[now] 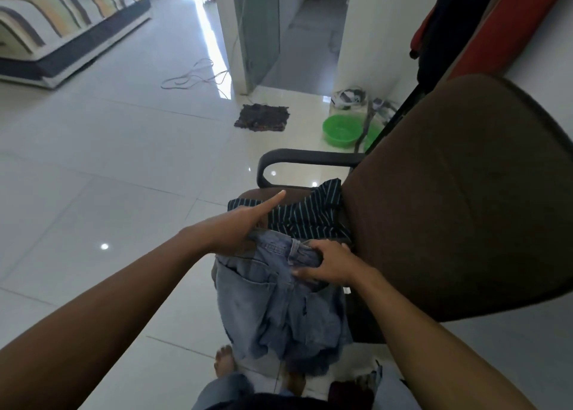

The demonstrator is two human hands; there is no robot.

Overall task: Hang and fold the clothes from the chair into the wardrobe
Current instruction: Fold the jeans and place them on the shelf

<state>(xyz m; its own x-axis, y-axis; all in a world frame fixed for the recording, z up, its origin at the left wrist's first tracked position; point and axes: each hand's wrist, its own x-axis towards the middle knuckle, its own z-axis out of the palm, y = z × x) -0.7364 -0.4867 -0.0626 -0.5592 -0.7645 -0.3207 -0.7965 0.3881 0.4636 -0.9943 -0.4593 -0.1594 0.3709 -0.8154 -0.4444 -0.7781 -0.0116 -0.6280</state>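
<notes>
At the far left a bed [62, 22] is seen, and a loose cable [192, 76] is left on the tiled floor. Nearer, the left hand [238, 233] is placed at the left end of the waistband of the jeans [273, 301]. Its forefinger is held out straight, while the remaining fingers appear curled onto the denim, though this grip is partly hidden. The jeans are hung over the near edge of the chair [459, 198] seat, with the legs dropped toward the floor, so the waistband is presumably being taken at both ends for a level lift. Behind them a dark striped garment [307, 220] is left crumpled on the seat against the backrest, probably to be dealt with afterwards. The right hand [328, 264] is closed on the right end of the waistband, with bunched denim gripped under its curled fingers. Beyond the chair, a dark mat [262, 117] and a green basin [341, 129] are set on the floor. No wardrobe can be made out for certain.
</notes>
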